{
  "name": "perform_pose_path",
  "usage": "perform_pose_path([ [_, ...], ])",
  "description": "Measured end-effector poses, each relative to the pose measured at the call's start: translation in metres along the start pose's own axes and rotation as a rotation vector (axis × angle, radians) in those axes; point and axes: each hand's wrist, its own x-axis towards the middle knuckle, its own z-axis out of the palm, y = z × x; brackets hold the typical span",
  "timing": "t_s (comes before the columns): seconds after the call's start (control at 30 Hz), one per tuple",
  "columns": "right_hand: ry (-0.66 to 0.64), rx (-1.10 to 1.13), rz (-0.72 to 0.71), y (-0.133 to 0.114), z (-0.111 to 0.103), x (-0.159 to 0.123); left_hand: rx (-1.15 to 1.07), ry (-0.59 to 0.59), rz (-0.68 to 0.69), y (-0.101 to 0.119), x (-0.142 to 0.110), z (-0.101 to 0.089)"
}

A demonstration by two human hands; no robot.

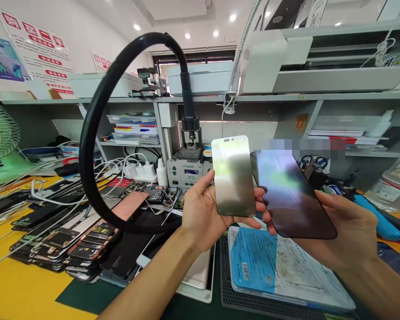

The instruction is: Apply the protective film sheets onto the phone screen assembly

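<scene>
My left hand [203, 209] grips a thin, mirror-like phone screen panel [234, 178], held upright. A pill-shaped cutout and a small round hole sit near its top edge. My right hand [346, 222] grips a dark, glossy phone-sized screen [288, 195], tilted and reflecting light. Fingertips show at the left edge of this dark screen, close to the other panel. Below both hands lies a blue and white flat box [253, 258] on a dark mesh mat [227, 284]. Whether the two panels touch is hard to make out.
A thick black flexible arm [86, 133] loops up at the left. Beneath it are stacks of phones and phone parts [90, 242] with white cables. A boxy bench device [186, 171] stands behind. Scissors [315, 162], a blue-handled tool [380, 218] and a clear bottle [391, 189] are at the right.
</scene>
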Motion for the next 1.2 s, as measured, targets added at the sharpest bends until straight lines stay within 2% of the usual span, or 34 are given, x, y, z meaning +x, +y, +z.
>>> perform_pose_path([
  [0.17, 0.083, -0.026, 0.006, 0.002, -0.002, 0.001, -0.027, -0.003, -0.022, 0.0, 0.0, -0.002],
  [0.3, 0.097, -0.033, 0.005, 0.002, -0.002, 0.002, -0.088, -0.018, -0.036, -0.001, 0.0, -0.003],
  [0.47, 0.182, -0.026, 0.055, 0.001, 0.0, -0.001, -0.102, -0.03, -0.048, 0.001, -0.001, -0.002],
  [0.87, 0.124, -0.009, 0.079, -0.001, 0.005, 0.001, -0.12, -0.057, -0.044, 0.002, -0.002, -0.002],
  [0.93, 0.131, -0.044, 0.125, 0.001, 0.007, 0.004, -0.113, -0.051, -0.038, 0.003, -0.003, -0.003],
  [1.1, 0.085, -0.156, 0.361, 0.012, 0.009, 0.011, -0.084, -0.066, -0.034, 0.003, -0.004, -0.006],
  [1.2, 0.085, -0.185, 0.407, 0.017, 0.008, 0.013, -0.085, -0.087, -0.046, 0.004, -0.004, -0.008],
])
